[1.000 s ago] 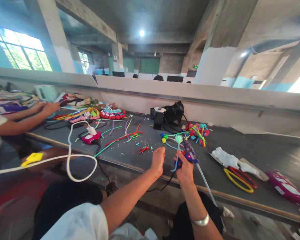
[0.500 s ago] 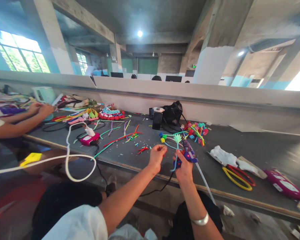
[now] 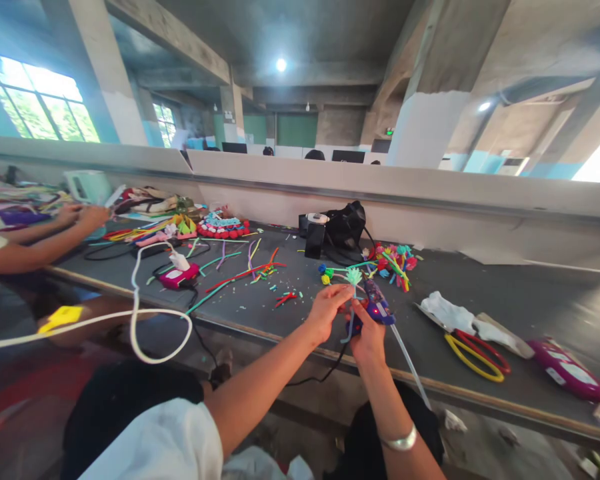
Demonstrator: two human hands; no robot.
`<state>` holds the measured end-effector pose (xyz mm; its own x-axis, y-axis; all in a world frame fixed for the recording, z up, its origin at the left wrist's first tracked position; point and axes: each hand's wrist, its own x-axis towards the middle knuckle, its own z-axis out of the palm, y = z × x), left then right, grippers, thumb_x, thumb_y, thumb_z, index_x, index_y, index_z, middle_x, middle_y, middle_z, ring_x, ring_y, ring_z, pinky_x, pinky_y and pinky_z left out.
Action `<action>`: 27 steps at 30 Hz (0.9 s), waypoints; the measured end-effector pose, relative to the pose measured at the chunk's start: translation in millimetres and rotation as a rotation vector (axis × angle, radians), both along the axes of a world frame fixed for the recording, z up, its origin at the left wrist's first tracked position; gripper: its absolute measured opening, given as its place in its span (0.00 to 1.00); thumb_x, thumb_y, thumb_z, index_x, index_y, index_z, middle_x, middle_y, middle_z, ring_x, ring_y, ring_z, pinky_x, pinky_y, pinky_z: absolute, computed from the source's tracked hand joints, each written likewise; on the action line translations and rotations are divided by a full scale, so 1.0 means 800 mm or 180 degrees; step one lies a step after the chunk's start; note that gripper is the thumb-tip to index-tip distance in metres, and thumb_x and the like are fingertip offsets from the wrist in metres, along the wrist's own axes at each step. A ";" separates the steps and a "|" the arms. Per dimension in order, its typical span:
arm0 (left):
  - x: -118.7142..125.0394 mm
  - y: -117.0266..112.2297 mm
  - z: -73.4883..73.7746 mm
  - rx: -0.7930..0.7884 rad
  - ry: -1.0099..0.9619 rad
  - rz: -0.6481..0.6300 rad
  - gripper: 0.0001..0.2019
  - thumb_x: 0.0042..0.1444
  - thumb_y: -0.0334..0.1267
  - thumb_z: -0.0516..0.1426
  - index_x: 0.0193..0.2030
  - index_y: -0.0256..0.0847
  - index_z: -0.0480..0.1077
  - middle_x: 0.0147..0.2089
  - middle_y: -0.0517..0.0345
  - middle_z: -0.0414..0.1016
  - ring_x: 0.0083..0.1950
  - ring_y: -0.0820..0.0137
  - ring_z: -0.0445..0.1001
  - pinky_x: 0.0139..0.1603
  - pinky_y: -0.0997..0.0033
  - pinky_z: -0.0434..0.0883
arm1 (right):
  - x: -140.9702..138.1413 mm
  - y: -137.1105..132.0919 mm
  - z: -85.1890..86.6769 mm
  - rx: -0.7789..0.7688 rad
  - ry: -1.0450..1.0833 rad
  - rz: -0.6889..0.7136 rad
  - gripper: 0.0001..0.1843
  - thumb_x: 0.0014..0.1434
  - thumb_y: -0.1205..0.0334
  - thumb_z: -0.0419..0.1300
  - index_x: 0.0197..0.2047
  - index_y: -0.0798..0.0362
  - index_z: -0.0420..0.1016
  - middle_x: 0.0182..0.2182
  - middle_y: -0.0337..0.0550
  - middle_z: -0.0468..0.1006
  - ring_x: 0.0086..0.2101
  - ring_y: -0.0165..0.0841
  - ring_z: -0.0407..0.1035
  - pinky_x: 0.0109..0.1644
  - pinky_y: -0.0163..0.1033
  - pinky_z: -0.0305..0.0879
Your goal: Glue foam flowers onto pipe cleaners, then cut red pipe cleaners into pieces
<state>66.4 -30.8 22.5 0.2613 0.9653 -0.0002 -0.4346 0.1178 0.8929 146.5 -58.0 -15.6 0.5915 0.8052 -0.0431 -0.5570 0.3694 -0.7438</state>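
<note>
My right hand (image 3: 369,340) is wrapped round a dark blue hot glue gun (image 3: 380,312) with a small red light; a long clear glue stick (image 3: 411,365) runs out of its back. Between its thumb and the gun it also pins the light blue stem of a pipe-cleaner flower (image 3: 353,276) with a pale green head, held upright. Close beside it, my left hand (image 3: 327,313) is closed, its fingertips pinching the stem just under the flower head. Whether anything small is also between those fingertips is hidden. Blue and yellow pompom-like pieces (image 3: 325,275) lie just beyond.
Cut pipe cleaners (image 3: 245,272) and scraps lie to the left. Finished-looking colourful flowers (image 3: 395,261) lie behind the gun, near a black bag (image 3: 347,227) and phone (image 3: 315,240). Scissors (image 3: 475,357) are at right. A white cable (image 3: 135,313) loops at left, near a co-worker's hands (image 3: 87,217).
My left hand has moved right and slightly up, from apart to touching the flower's stem. My right hand, the glue gun and the flower have hardly moved.
</note>
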 end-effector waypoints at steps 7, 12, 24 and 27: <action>0.008 0.003 0.001 0.0097 0.0093 0.0292 0.12 0.37 0.41 0.67 0.25 0.37 0.73 0.22 0.64 0.65 0.24 0.77 0.58 0.25 0.74 0.55 | 0.000 0.000 -0.002 0.0023 -0.0009 -0.0001 0.18 0.36 0.60 0.75 0.32 0.54 0.77 0.25 0.33 0.77 0.22 0.26 0.69 0.24 0.32 0.66; -0.001 0.009 -0.005 -0.0009 0.0126 0.0595 0.11 0.40 0.40 0.63 0.20 0.39 0.65 0.20 0.67 0.57 0.22 0.78 0.54 0.25 0.74 0.53 | 0.002 0.000 -0.001 -0.0011 -0.0011 -0.0050 0.18 0.35 0.60 0.75 0.30 0.54 0.75 0.23 0.31 0.74 0.20 0.24 0.65 0.23 0.31 0.65; -0.052 0.036 -0.033 -0.0605 0.0147 0.1348 0.20 0.48 0.48 0.60 0.19 0.42 0.54 0.17 0.71 0.49 0.19 0.79 0.48 0.22 0.75 0.52 | 0.001 -0.002 0.004 -0.0030 0.0004 -0.0020 0.19 0.35 0.58 0.75 0.29 0.53 0.74 0.23 0.31 0.73 0.22 0.25 0.66 0.24 0.32 0.66; -0.051 0.038 -0.038 -0.0586 0.0117 0.1520 0.18 0.48 0.50 0.62 0.21 0.40 0.61 0.19 0.69 0.56 0.20 0.79 0.54 0.23 0.76 0.55 | 0.001 -0.003 0.004 -0.0016 0.0021 -0.0019 0.19 0.35 0.59 0.76 0.29 0.53 0.74 0.23 0.31 0.73 0.23 0.25 0.66 0.23 0.31 0.66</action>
